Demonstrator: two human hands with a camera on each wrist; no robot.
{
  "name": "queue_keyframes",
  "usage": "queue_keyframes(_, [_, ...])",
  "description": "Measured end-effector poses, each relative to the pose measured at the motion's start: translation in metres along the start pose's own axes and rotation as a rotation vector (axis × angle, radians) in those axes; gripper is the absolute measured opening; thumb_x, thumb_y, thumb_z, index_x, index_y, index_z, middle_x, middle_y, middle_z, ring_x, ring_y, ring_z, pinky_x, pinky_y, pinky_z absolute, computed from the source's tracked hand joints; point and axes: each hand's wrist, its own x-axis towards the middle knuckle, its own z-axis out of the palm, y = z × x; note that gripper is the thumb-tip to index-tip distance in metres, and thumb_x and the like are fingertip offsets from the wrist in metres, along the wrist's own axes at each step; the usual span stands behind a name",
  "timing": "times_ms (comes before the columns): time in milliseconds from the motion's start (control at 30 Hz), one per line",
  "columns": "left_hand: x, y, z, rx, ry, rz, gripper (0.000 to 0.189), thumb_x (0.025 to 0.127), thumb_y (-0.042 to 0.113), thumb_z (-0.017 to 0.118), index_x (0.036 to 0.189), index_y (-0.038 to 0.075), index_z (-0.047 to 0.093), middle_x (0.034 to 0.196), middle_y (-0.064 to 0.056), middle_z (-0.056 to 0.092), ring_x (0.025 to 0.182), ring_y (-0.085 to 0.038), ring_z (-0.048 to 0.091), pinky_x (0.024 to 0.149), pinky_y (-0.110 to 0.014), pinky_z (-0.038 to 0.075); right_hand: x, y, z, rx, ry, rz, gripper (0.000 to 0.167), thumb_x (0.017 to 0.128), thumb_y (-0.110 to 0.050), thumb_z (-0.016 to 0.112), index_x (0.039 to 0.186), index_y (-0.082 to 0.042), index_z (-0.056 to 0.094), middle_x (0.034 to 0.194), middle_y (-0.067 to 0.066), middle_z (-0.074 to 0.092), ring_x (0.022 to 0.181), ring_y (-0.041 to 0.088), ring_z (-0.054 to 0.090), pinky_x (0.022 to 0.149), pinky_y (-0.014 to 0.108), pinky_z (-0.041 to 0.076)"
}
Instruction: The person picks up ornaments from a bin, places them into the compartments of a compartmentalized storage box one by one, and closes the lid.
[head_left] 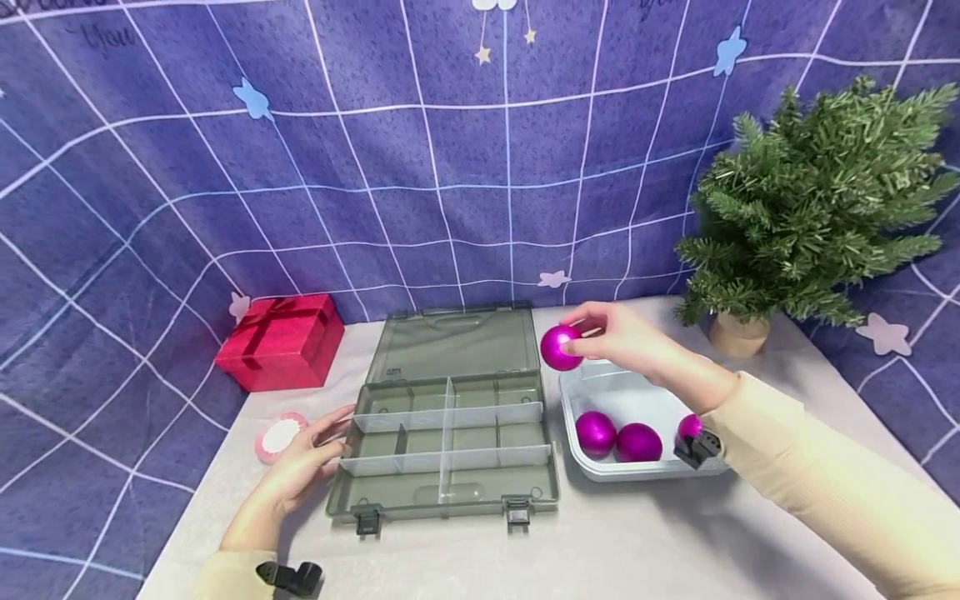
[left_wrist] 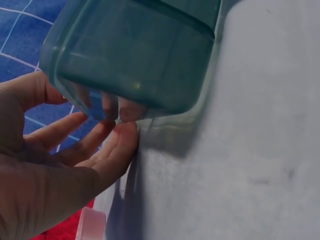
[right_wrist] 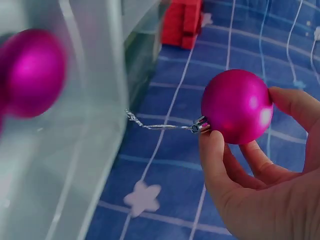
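Note:
My right hand [head_left: 622,337] pinches a shiny magenta Christmas bauble [head_left: 557,350] between thumb and fingers, above the left back corner of the white tub [head_left: 600,472]. From the bauble's silver cap [right_wrist: 201,125] a twisted silvery string [right_wrist: 160,127] sticks out in the right wrist view. Three magenta baubles [head_left: 639,442] show in the tub, one partly behind my right wrist. With fingers spread, my left hand [head_left: 300,467] touches the left side of a translucent grey-green compartment box [head_left: 390,490]. Its lid [head_left: 457,343] lies folded back, and its visible compartments hold nothing.
A red gift box [head_left: 288,346] stands at the back left, with a round pink-and-white item [head_left: 279,437] in front of it. A small artificial Christmas tree [head_left: 802,200] rises at the back right. Blue patterned cloth [head_left: 450,208] hangs behind the white table [head_left: 420,567].

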Motion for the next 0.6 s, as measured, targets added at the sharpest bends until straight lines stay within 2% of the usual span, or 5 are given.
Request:
queue_keyframes(167, [0.001,-0.001,0.001,0.012,0.014,-0.005,0.074,0.093,-0.004,0.052,0.161,0.003,0.025,0.159,-0.029,0.029,0.124,-0.023,0.048,0.09,-0.04,0.045,0.017,-0.024,0.02,-0.004,-0.004,-0.065,0.044,0.087,-0.008,0.074,0.127,0.004,0.061,0.114,0.021,0.07,0.107,0.033,0.065,0.085,0.038,0.054])
queue_keyframes(300, [0.001,-0.001,0.002,0.011,0.016,-0.005,0.074,0.092,-0.004,0.052,0.161,0.003,0.025,0.159,-0.029,0.03,0.129,-0.028,0.044,0.091,-0.041,0.045,0.029,-0.04,0.039,-0.022,-0.01,-0.126,0.039,0.085,-0.007,0.077,0.12,0.002,0.064,0.111,0.017,0.072,0.106,0.031,0.066,0.089,0.041,0.05])
queue_keyframes(467, [-0.001,0.001,0.003,0.007,0.015,0.001,0.074,0.091,-0.004,0.052,0.16,0.002,0.026,0.159,-0.029,0.03,0.136,-0.034,0.038,0.09,-0.04,0.044,0.042,-0.051,0.066,0.023,-0.047,-0.151,0.038,0.083,-0.006,0.081,0.117,-0.002,0.065,0.113,0.013,0.073,0.107,0.028,0.067,0.093,0.043,0.051])
queue_keyframes(600, [-0.002,0.002,0.003,0.008,0.019,0.006,0.073,0.091,-0.005,0.052,0.16,0.001,0.027,0.158,-0.03,0.03,0.135,-0.035,0.038,0.089,-0.04,0.044,0.052,-0.056,0.09,0.053,-0.067,-0.186,0.039,0.082,-0.004,0.082,0.117,-0.003,0.065,0.115,0.012,0.072,0.109,0.027,0.067,0.094,0.041,0.052])
